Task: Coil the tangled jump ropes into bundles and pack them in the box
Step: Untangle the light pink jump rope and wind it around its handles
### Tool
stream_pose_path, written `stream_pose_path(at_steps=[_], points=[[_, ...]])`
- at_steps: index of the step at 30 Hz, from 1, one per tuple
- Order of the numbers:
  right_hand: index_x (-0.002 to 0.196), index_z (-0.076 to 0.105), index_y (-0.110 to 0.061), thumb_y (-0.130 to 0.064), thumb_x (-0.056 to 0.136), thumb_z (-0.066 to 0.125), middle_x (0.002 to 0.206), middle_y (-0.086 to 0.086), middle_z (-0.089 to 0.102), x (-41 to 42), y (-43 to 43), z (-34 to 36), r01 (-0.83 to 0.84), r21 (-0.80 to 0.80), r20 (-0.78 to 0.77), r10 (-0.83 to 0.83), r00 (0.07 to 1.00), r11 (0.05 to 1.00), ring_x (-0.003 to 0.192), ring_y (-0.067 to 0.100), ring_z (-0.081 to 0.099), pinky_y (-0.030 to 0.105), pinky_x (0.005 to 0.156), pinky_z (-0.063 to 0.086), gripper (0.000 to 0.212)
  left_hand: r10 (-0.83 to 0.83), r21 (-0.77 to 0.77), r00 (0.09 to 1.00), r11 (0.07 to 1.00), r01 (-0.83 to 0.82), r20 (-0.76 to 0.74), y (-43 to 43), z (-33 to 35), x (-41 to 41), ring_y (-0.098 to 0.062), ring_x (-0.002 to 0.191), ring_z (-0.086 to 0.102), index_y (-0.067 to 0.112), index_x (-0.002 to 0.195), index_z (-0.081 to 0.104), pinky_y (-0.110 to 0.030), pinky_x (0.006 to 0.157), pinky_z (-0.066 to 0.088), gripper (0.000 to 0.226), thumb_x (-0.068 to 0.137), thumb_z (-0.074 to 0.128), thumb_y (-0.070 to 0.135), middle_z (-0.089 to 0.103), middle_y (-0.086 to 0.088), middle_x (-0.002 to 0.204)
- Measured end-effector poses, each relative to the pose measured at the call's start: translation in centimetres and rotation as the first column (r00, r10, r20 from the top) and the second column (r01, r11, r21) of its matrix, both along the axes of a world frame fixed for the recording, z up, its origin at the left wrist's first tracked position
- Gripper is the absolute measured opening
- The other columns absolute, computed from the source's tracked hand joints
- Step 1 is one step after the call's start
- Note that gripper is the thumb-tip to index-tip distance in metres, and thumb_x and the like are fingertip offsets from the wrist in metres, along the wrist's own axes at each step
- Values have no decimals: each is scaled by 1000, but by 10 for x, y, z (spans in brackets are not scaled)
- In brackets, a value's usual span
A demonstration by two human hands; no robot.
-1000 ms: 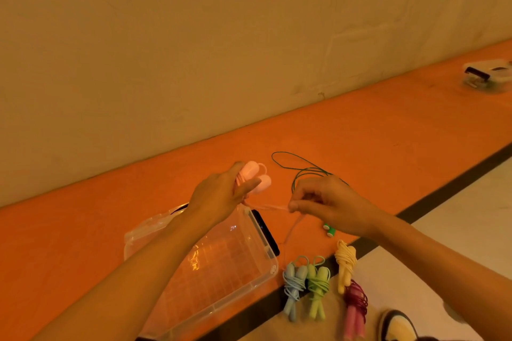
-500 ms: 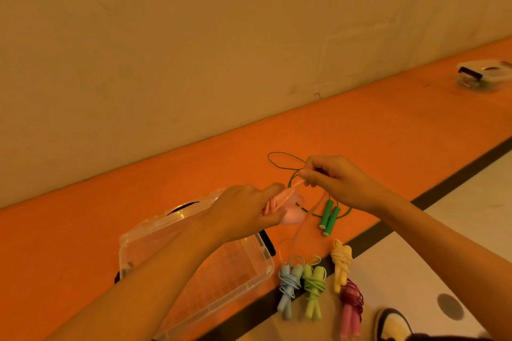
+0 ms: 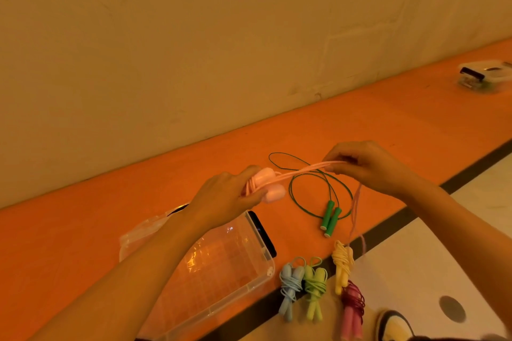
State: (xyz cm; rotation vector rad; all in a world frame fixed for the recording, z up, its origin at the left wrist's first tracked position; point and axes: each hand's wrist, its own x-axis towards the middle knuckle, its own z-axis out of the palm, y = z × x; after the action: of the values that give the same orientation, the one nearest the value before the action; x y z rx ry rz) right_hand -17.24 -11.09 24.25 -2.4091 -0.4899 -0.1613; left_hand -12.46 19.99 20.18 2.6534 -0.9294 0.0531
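Observation:
My left hand grips the two handles of a pale pink jump rope held above the orange floor. My right hand pinches that rope's cord, stretched taut between both hands; a loose tail hangs down from it. A dark green rope lies uncoiled on the floor beneath, handles side by side. The clear plastic box stands open under my left forearm. Coiled bundles lie beside it: blue, light green, yellow and dark pink.
A beige wall runs along the far side of the orange strip. A black line borders the strip beside a pale floor. Another clear box sits at the far right. A shoe shows at the bottom right edge.
My right hand has drawn the pink cord up and to the right, away from the left hand. The left hand has risen slightly with the handles. The green handles show fully now.

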Motion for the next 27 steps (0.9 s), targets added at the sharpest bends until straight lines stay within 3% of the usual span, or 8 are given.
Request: stream_pose_path(at_steps=[3, 8, 12, 15, 17, 20, 23, 27], points=[[97, 73, -20, -40, 87, 61, 78, -7, 68, -2, 5, 7, 13, 58, 9, -14, 1000, 998, 73, 10, 64, 30, 63, 49, 26, -29, 51, 999, 998, 29, 12, 0, -2, -1, -15, 62, 55, 41, 139, 41, -29, 49, 33, 50, 95, 45, 63, 59, 5, 72], [88, 72, -21, -49, 86, 58, 62, -7, 61, -1, 9, 17, 70, 109, 9, -71, 997, 992, 55, 6, 49, 18, 52, 34, 32, -151, 138, 988, 979, 151, -8, -12, -3, -13, -7, 55, 46, 42, 140, 36, -29, 49, 34, 50, 95, 45, 61, 50, 8, 63], [83, 71, -12, -33, 90, 65, 56, -6, 46, 1, 14, 21, 144, 255, -40, -139, 990, 956, 50, 3, 38, 14, 47, 30, 24, -277, 160, 958, 945, 285, -67, -27, 3, -34, -12, 59, 52, 36, 132, 37, -37, 61, 51, 45, 95, 45, 61, 54, 7, 68], [83, 72, -7, -28, 89, 67, 57, -5, 45, 4, 16, 20, 178, 301, -66, -165, 984, 937, 51, 2, 37, 13, 48, 29, 23, -305, 120, 950, 943, 311, -70, -38, 12, -49, -20, 64, 55, 27, 137, 37, -41, 62, 48, 52, 97, 48, 57, 49, 6, 66], [86, 72, -8, -33, 86, 67, 57, -5, 41, 5, 15, 16, 175, 314, -90, -155, 984, 933, 52, 3, 33, 15, 48, 27, 26, -270, 87, 960, 957, 275, -70, -43, 16, -54, -23, 65, 57, 26, 146, 25, -39, 59, 45, 62, 97, 50, 55, 41, 8, 62], [94, 71, -9, -24, 85, 71, 62, 2, 42, 6, 10, 11, 154, 365, -160, -102, 982, 918, 55, 7, 36, 16, 50, 28, 17, -241, 55, 967, 968, 246, -75, -41, 13, -54, -21, 58, 55, 34, 155, 0, -38, 56, 45, 79, 96, 49, 56, 43, 7, 59], [90, 73, -5, -24, 75, 77, 62, -1, 52, 6, -6, 13, 197, 423, -320, -58, 946, 884, 52, 9, 36, 19, 45, 26, 24, -239, 46, 967, 969, 243, -84, -30, 6, -46, -18, 54, 52, 49, 148, -22, -43, 57, 47, 86, 94, 43, 62, 46, 5, 58], [92, 75, -4, -7, 78, 74, 67, 4, 57, 4, -19, 17, 152, 409, -414, 35, 910, 900, 52, 13, 38, 21, 43, 27, 15, -222, 3, 971, 975, 223, -87, -22, 4, -41, -17, 59, 52, 52, 145, -17, -40, 59, 46, 81, 94, 45, 61, 46, 5, 59]])
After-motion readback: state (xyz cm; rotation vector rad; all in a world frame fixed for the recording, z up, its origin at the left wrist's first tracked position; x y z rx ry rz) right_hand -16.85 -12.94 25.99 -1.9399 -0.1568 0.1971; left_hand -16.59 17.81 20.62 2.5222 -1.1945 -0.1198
